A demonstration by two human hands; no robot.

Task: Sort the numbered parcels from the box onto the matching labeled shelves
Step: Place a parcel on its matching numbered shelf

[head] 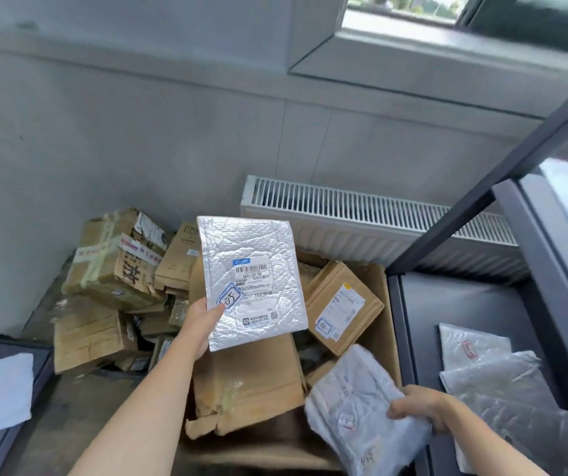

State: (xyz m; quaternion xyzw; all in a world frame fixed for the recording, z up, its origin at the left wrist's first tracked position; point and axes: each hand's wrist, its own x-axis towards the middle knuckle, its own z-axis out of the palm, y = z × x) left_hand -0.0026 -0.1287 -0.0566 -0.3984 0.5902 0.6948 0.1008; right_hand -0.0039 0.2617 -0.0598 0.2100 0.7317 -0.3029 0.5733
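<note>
Silver parcel [251, 273] pinched in left hand [203, 324] fingers above box [384, 324]; right hand [416, 408] grips white parcel [361, 410].

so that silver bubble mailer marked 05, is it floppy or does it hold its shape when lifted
The silver bubble mailer probably holds its shape: it stands flat and upright though the left hand pinches only its lower corner. That also suggests it is light. Its glossy film may be a little slippery.

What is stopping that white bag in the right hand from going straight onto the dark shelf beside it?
Nothing visible blocks it. The right hand grips the white bag just over the cardboard box's right wall, next to the dark shelf. Two bubble mailers lie on the shelf's near part; its far part is bare.
</note>
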